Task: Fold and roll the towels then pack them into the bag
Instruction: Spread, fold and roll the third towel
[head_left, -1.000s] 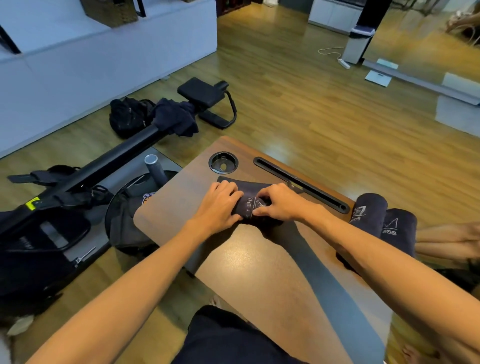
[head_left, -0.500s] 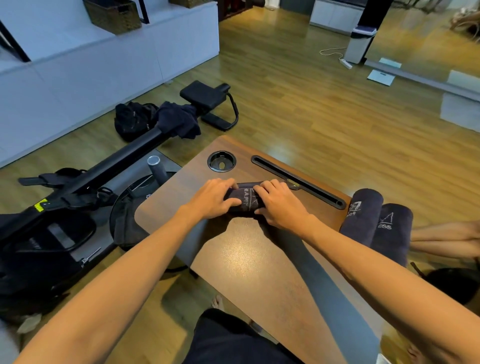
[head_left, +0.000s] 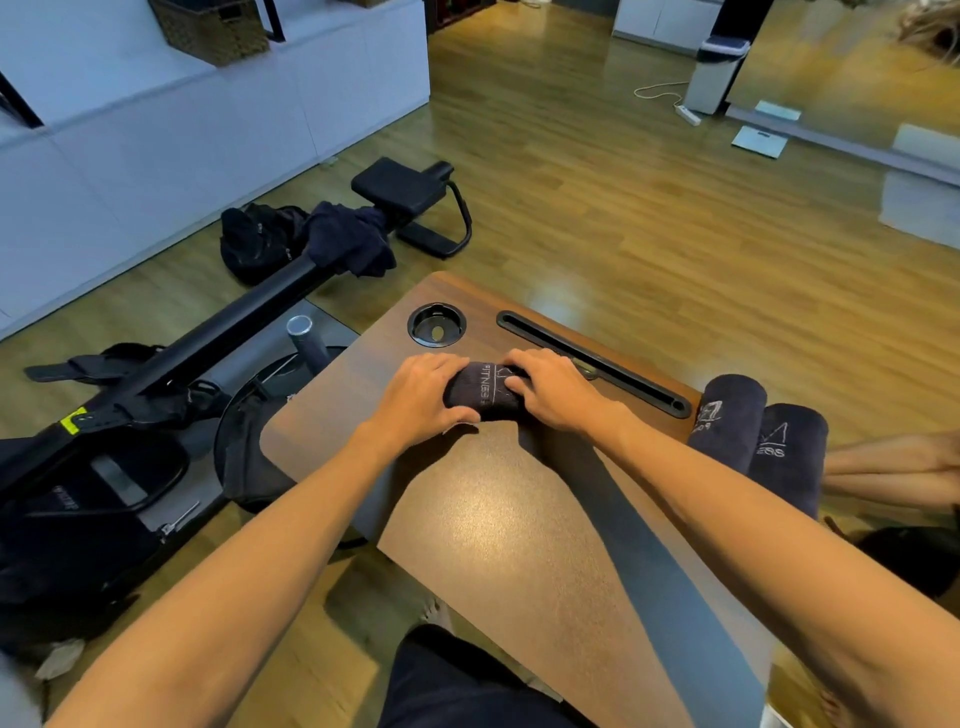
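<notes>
A dark rolled towel (head_left: 480, 392) with white lettering lies on the brown lap table (head_left: 509, 525), just in front of the cup hole. My left hand (head_left: 423, 397) grips its left end, fingers curled over the top. My right hand (head_left: 553, 389) grips its right end the same way. Two more rolled dark towels (head_left: 730, 415) (head_left: 789, 457) lie side by side at the table's right edge. A black bag (head_left: 257, 241) sits on the floor at the far left, beside the rowing machine.
A round cup hole (head_left: 436, 325) and a long slot (head_left: 592, 361) mark the table's far edge. A black rowing machine (head_left: 171, 358) with a dark cloth (head_left: 350, 241) draped on its rail stretches across the left floor. Another person's arm (head_left: 893, 467) lies at the right.
The towel has gone from a partly flat fold to a tight roll under both hands. The roll and my hands have shifted slightly toward the cup hole.
</notes>
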